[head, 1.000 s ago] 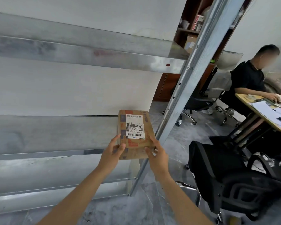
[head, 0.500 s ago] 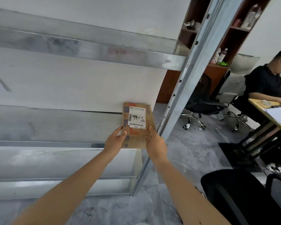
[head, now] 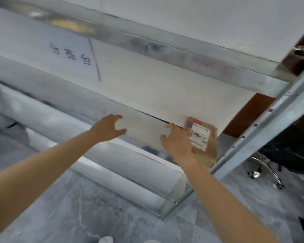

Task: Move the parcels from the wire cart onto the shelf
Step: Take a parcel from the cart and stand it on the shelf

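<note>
Now the cardboard parcel (head: pixel 203 137) lies flat on the metal shelf (head: pixel 144 130), right of centre frame, by the upright. Both hands let go since 0.5 s ago: left hand (head: pixel 109 128) open, empty; right hand (head: pixel 177 139) open, just beside it. One parcel done; prob. back to cart next.

Parcel (head: pixel 203 139) on shelf (head: pixel 142 127) — against right upright (head: pixel 263 127)

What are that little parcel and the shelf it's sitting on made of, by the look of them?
The parcel looks like brown cardboard, matte, with a white printed paper label stuck on top. The shelf and its slanted upright look like bare galvanised steel: dull silvery grey, mottled sheen, punched holes along the upright.
</note>
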A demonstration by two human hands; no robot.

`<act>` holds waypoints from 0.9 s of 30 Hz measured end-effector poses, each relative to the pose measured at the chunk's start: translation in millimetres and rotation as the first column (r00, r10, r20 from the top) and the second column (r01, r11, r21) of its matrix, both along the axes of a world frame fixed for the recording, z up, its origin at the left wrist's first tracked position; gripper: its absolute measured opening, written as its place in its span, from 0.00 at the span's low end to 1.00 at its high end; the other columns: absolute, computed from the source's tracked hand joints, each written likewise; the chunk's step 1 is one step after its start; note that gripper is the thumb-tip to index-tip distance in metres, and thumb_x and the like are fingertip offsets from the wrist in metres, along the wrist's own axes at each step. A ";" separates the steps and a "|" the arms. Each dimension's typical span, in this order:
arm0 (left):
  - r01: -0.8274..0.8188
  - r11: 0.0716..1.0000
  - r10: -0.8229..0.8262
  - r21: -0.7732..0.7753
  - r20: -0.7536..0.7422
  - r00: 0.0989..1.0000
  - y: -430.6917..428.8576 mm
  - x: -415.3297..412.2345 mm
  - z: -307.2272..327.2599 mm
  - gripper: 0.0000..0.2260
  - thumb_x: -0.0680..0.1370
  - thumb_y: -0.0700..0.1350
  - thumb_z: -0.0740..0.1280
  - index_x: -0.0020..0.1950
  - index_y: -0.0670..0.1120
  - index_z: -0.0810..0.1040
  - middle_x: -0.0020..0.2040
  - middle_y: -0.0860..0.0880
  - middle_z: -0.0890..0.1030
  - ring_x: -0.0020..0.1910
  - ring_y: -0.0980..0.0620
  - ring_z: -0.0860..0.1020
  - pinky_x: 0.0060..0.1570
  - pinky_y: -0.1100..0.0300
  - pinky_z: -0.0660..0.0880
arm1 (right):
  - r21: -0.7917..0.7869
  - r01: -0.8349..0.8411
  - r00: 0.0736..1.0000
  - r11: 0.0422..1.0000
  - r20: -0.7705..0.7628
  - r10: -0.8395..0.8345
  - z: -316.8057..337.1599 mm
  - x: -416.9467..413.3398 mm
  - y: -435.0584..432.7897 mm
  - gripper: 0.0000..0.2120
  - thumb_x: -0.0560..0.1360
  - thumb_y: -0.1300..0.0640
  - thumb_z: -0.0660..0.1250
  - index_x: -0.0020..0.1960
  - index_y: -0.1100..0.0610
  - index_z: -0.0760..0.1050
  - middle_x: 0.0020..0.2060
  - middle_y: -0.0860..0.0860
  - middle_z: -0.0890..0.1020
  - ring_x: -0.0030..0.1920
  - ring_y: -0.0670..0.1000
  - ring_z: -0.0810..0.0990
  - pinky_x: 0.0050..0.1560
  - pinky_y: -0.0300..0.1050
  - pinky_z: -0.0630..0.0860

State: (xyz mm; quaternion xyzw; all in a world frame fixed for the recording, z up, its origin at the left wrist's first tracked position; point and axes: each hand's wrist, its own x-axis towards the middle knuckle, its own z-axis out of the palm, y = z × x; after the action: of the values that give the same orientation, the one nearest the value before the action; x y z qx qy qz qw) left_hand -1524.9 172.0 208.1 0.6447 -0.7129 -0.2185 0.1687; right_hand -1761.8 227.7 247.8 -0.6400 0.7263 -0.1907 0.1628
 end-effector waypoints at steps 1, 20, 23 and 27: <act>-0.047 0.999 0.048 -0.020 0.035 0.998 5.9 21.4 4.5 0.30 0.73 0.55 0.69 0.71 0.47 0.66 0.69 0.43 0.70 0.68 0.45 0.68 0.68 0.54 0.63 | 0.011 -0.055 0.998 0.998 0.009 0.055 -0.8 14.1 -6.0 0.20 0.76 0.56 0.62 0.68 0.53 0.69 0.59 0.56 0.78 0.60 0.57 0.76 0.53 0.45 0.72; -0.654 0.745 0.665 -0.132 0.230 0.711 145.4 288.2 47.3 0.38 0.70 0.64 0.68 0.74 0.50 0.61 0.74 0.46 0.63 0.70 0.43 0.65 0.63 0.44 0.67 | 0.083 -0.704 0.710 0.705 0.046 0.703 4.8 296.8 -54.3 0.24 0.76 0.53 0.65 0.71 0.55 0.68 0.63 0.53 0.76 0.60 0.54 0.76 0.49 0.41 0.71; -0.711 0.693 0.717 -0.120 0.220 0.661 154.4 333.7 47.9 0.39 0.70 0.63 0.69 0.74 0.50 0.59 0.74 0.45 0.62 0.72 0.43 0.62 0.65 0.43 0.66 | 0.090 -0.746 0.664 0.660 0.022 0.747 10.6 349.4 -56.8 0.24 0.75 0.54 0.65 0.70 0.55 0.67 0.60 0.53 0.77 0.56 0.55 0.77 0.49 0.44 0.75; -0.754 0.643 0.762 -0.136 0.212 0.612 163.0 391.6 53.8 0.39 0.69 0.62 0.70 0.74 0.47 0.60 0.73 0.43 0.64 0.69 0.41 0.66 0.63 0.45 0.67 | 0.092 -0.772 0.629 0.629 -0.038 0.777 17.3 423.5 -60.8 0.21 0.75 0.55 0.64 0.66 0.58 0.70 0.57 0.56 0.78 0.57 0.57 0.78 0.55 0.51 0.77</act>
State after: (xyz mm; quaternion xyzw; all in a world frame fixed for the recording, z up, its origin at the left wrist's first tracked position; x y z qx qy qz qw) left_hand -1133.3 335.1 261.9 0.9043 -0.3925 -0.0319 0.1648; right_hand -1338.3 166.9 265.1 -0.8906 0.3927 -0.0541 0.2231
